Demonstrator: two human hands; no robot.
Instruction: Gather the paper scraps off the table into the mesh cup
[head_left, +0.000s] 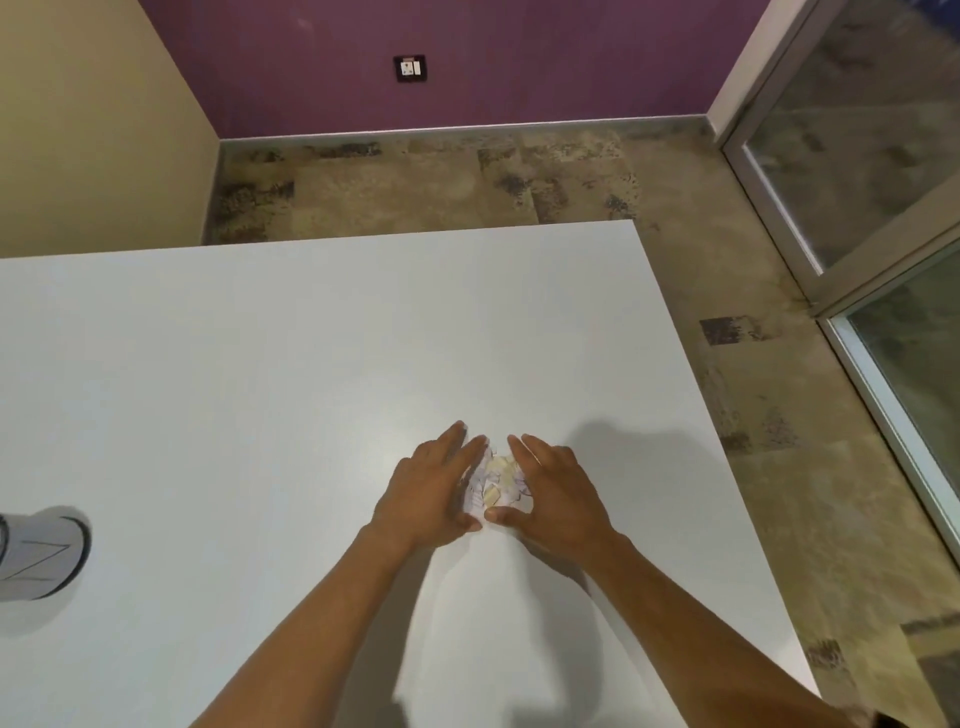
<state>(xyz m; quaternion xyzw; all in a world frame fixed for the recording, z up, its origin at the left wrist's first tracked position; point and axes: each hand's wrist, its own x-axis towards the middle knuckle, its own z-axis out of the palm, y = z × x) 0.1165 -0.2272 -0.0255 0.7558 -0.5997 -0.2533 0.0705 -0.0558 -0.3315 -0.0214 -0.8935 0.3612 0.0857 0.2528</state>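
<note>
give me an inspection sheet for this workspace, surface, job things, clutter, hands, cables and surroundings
Surface: white table, mostly bare.
Job's things: paper scraps bunched in one small pile between the hands; mesh cup at the table's left edge, partly out of frame, apart from the pile.
Clutter: nothing seen.
Hands: left hand and right hand with straight fingers cupped against the pile's sides.
Cables: nothing seen.
Surroundings: mottled tiled floor, purple wall with a socket plate, glass door at right.

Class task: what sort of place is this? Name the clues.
Probably a plain indoor room, perhaps an office or classroom: a large white table, a wall socket plate on a purple wall, and a glass door.
</note>
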